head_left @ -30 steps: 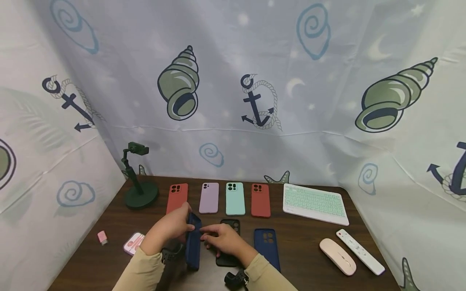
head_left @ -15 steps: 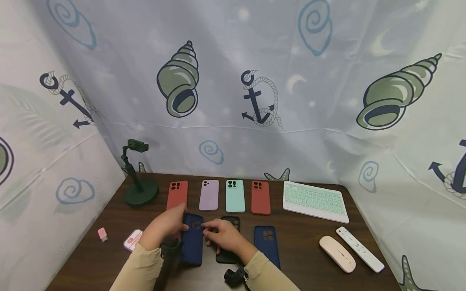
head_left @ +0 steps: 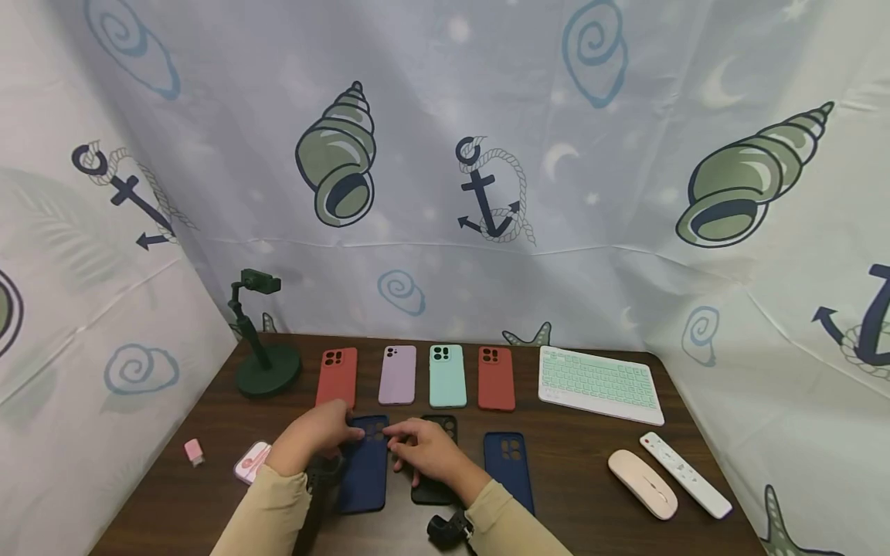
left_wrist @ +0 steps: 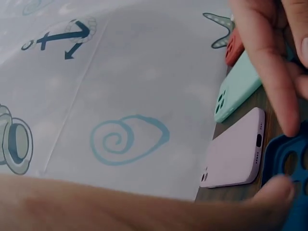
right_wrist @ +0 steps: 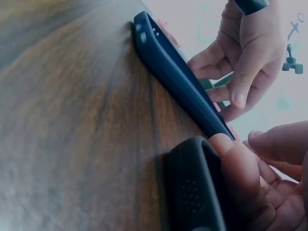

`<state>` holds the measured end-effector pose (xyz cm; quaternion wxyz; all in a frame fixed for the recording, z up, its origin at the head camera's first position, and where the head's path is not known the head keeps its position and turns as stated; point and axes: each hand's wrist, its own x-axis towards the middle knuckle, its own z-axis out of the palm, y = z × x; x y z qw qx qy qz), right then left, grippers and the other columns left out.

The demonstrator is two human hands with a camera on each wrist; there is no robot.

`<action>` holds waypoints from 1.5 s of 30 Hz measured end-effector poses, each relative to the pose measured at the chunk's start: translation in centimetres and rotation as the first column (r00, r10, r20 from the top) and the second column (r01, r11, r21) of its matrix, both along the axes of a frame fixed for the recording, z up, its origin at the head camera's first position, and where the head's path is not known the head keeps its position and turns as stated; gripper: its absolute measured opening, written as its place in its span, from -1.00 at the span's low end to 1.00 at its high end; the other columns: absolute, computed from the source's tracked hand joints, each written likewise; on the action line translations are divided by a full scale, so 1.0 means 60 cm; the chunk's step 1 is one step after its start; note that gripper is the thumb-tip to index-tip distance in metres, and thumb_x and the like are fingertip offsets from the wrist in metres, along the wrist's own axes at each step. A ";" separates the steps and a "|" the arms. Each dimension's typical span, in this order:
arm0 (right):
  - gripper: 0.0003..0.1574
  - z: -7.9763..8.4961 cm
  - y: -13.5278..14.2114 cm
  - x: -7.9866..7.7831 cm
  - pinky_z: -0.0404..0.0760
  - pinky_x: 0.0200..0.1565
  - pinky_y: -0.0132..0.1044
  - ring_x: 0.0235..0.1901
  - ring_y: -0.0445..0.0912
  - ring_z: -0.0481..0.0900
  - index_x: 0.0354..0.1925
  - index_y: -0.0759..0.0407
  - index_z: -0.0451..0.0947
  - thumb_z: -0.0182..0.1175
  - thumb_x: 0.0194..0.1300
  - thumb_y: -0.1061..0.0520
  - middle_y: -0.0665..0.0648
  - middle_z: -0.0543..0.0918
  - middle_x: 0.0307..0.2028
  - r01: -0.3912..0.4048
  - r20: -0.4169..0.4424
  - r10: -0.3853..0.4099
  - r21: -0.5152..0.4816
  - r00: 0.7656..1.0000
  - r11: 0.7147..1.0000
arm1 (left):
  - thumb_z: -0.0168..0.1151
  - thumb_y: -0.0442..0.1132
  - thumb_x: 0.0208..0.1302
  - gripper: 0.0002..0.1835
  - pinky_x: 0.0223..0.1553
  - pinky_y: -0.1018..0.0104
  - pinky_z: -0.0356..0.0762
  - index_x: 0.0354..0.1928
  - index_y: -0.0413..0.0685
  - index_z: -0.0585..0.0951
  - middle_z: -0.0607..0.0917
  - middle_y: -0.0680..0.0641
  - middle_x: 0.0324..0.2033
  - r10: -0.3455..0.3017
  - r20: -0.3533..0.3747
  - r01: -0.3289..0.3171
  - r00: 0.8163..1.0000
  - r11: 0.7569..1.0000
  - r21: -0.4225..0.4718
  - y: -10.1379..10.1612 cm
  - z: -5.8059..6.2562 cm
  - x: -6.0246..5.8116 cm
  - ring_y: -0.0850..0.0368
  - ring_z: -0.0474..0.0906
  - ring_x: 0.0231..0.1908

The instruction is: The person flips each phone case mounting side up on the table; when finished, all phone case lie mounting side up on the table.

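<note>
A dark blue phone case (head_left: pixel 363 471) lies with its hollow side up, its camera cutouts toward the back of the desk. My left hand (head_left: pixel 316 434) is at its far left corner; the thumb overlaps the case while the other fingers lie loosely along its left edge. In the right wrist view this left hand (right_wrist: pixel 245 62) looks relaxed. My right hand (head_left: pixel 431 455) has its index fingertip right at the case's far right corner, and its other fingers are bent loosely. Below that hand a black phone case (head_left: pixel 433 493) lies partly covered; its side shows in the right wrist view.
Behind stand in a row a red case (head_left: pixel 337 374), a lilac case (head_left: pixel 398 378), a mint case (head_left: pixel 448 378) and another red case (head_left: pixel 496 382). Another blue case (head_left: pixel 507 471), a keyboard (head_left: pixel 601 386), mouse (head_left: pixel 643 485) and remote (head_left: pixel 684 475) lie rightward. A green stand (head_left: pixel 267 371) is back left.
The blue case has turned from standing on its long edge to lying hollow side up. My left hand's hold has loosened; my right hand has stayed at the case's corner.
</note>
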<state>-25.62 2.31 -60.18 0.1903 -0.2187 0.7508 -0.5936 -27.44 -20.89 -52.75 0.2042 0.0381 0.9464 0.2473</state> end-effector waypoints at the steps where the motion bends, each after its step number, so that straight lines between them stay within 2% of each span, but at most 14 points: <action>1: -0.59 -0.001 0.001 0.000 0.63 -0.64 -0.09 -0.39 -0.03 0.73 0.24 0.11 0.60 0.20 0.47 0.14 0.07 0.64 -0.11 -0.004 -0.006 0.004 0.002 1.000 1.000 | 0.41 -0.11 0.29 -0.34 -0.37 0.12 0.66 0.24 -0.46 0.44 0.68 -0.30 -0.12 -0.010 0.012 0.010 1.000 1.000 0.010 -0.001 0.000 0.001 0.06 0.67 -0.54; 4: -0.60 -0.003 0.003 -0.001 0.64 -0.63 -0.09 -0.39 -0.01 0.73 0.23 0.08 0.61 0.19 0.48 0.09 0.07 0.65 -0.12 -0.017 -0.016 0.017 0.006 1.000 1.000 | 0.37 -0.02 0.33 -0.10 -0.29 0.07 0.68 0.45 -0.48 0.20 0.55 -0.47 0.18 -0.050 0.031 0.050 0.998 0.998 0.030 -0.004 -0.003 0.005 -0.01 0.70 -0.37; 7: -0.61 -0.003 0.008 -0.001 0.64 -0.62 -0.09 -0.37 0.02 0.74 0.22 0.05 0.62 0.19 0.48 0.06 0.14 0.67 -0.12 -0.029 0.002 0.029 -0.015 1.000 0.999 | 0.32 0.08 0.35 0.00 -0.06 -0.06 0.66 0.51 -0.46 0.07 0.41 -0.47 0.35 -0.063 0.063 0.060 0.996 0.997 0.044 -0.009 -0.001 0.006 -0.13 0.69 -0.07; 9: -0.61 0.000 0.012 -0.002 0.64 -0.61 -0.11 -0.36 0.05 0.74 0.21 0.06 0.62 0.19 0.48 0.04 0.23 0.70 -0.10 -0.034 0.029 0.035 -0.049 0.999 0.998 | 0.29 0.12 0.36 -0.06 0.01 -0.11 0.62 0.49 -0.41 0.18 0.49 -0.42 0.30 -0.067 0.065 0.064 0.996 0.997 0.049 -0.014 0.005 0.005 -0.14 0.67 0.01; 12: -0.58 0.010 0.017 -0.002 0.65 -0.59 -0.15 -0.32 0.06 0.74 0.22 0.16 0.60 0.17 0.49 0.05 0.36 0.69 -0.03 -0.026 0.087 0.038 -0.144 0.996 0.989 | 0.25 0.13 0.39 -0.28 -0.14 -0.07 0.64 0.34 -0.28 0.40 0.66 -0.30 0.06 -0.050 0.058 0.044 0.997 0.995 0.093 -0.026 0.017 0.001 -0.14 0.69 -0.16; 14: -0.55 0.021 0.020 -0.004 0.65 -0.57 -0.19 -0.29 0.05 0.75 0.23 0.25 0.57 0.15 0.51 0.06 0.42 0.66 0.01 -0.017 0.124 0.044 -0.212 0.991 0.977 | 0.24 0.13 0.39 -0.41 -0.23 0.03 0.62 0.20 -0.19 0.49 0.70 -0.19 -0.08 -0.030 -0.015 0.032 0.999 0.994 0.109 -0.035 0.023 -0.003 -0.04 0.67 -0.27; 16: -0.55 0.032 0.021 -0.006 0.66 -0.54 -0.22 -0.26 0.02 0.75 0.23 0.28 0.55 0.13 0.53 0.05 0.44 0.63 0.03 -0.010 0.153 0.052 -0.260 0.987 0.966 | 0.23 0.08 0.42 -0.51 -0.23 0.03 0.61 0.14 -0.16 0.52 0.70 -0.19 -0.12 -0.002 -0.109 0.017 0.994 0.990 0.139 -0.043 0.027 -0.009 -0.05 0.67 -0.26; 18: -0.57 0.043 0.020 -0.008 0.66 -0.52 -0.24 -0.27 0.00 0.74 0.20 0.26 0.57 0.11 0.53 0.04 0.43 0.62 0.02 -0.005 0.162 0.051 -0.274 0.986 0.962 | 0.21 0.05 0.44 -0.52 -0.10 -0.04 0.63 0.17 -0.17 0.52 0.67 -0.22 -0.03 0.022 -0.221 0.008 0.975 0.991 0.134 -0.047 0.030 -0.016 -0.09 0.66 -0.11; 20: -0.63 0.054 0.016 -0.012 0.66 -0.51 -0.25 -0.28 -0.02 0.74 0.15 0.17 0.61 0.11 0.54 0.02 0.40 0.63 -0.01 -0.003 0.153 0.042 -0.247 0.987 0.969 | 0.20 0.03 0.45 -0.48 0.03 -0.14 0.59 0.25 -0.19 0.48 0.60 -0.29 0.08 0.050 -0.323 -0.010 0.945 0.992 0.123 -0.047 0.029 -0.024 -0.19 0.61 0.03; 26: -0.76 0.083 -0.019 -0.035 0.70 -0.48 -0.12 -0.30 0.06 0.75 0.03 -0.02 0.67 0.12 0.53 0.06 0.35 0.68 -0.09 0.032 0.123 -0.015 -0.137 0.992 0.990 | 0.22 0.00 0.43 -0.40 0.10 -0.28 0.47 0.35 -0.21 0.39 0.41 -0.40 0.23 0.113 -0.476 -0.063 0.872 0.991 0.120 -0.036 0.011 -0.056 -0.38 0.43 0.19; 30: -0.77 0.092 -0.046 -0.067 0.72 -0.41 -0.01 -0.29 0.10 0.75 0.03 -0.04 0.66 0.11 0.53 0.06 0.30 0.70 -0.11 0.072 0.107 -0.064 -0.074 0.992 0.995 | 0.25 0.01 0.40 -0.37 0.07 -0.27 0.44 0.37 -0.20 0.39 0.36 -0.43 0.24 0.159 -0.479 -0.104 0.863 0.985 0.139 -0.028 -0.005 -0.082 -0.44 0.34 0.20; 38: -0.74 0.088 -0.102 -0.129 0.71 -0.46 -0.12 -0.31 0.17 0.73 0.08 0.12 0.61 0.12 0.52 0.12 0.27 0.70 -0.14 0.176 0.074 -0.173 -0.031 0.982 0.984 | 0.21 0.15 0.37 -0.22 0.19 -0.55 0.09 0.43 -0.16 0.26 0.01 -0.45 0.42 0.248 -0.355 -0.208 0.901 0.967 0.146 -0.016 -0.053 -0.116 -0.53 -0.05 0.36; 41: -0.77 0.086 -0.121 -0.141 0.70 -0.48 -0.13 -0.37 0.13 0.73 0.06 0.10 0.59 0.12 0.51 0.13 0.25 0.71 -0.16 0.211 0.070 -0.210 -0.009 0.975 0.977 | 0.21 0.14 0.36 -0.22 0.22 -0.56 -0.03 0.44 -0.12 0.23 -0.06 -0.46 0.44 0.284 -0.339 -0.247 0.897 0.958 0.148 -0.014 -0.064 -0.117 -0.53 -0.14 0.40; 45: -0.71 0.079 -0.136 -0.152 0.70 -0.49 -0.08 -0.44 0.12 0.70 0.11 0.19 0.56 0.09 0.50 0.18 0.30 0.70 -0.14 0.260 0.074 -0.262 0.031 0.962 0.965 | 0.21 0.12 0.36 -0.19 0.17 -0.56 -0.06 0.47 -0.13 0.18 -0.02 -0.51 0.41 0.332 -0.360 -0.299 0.872 0.943 0.148 -0.014 -0.069 -0.116 -0.56 -0.12 0.36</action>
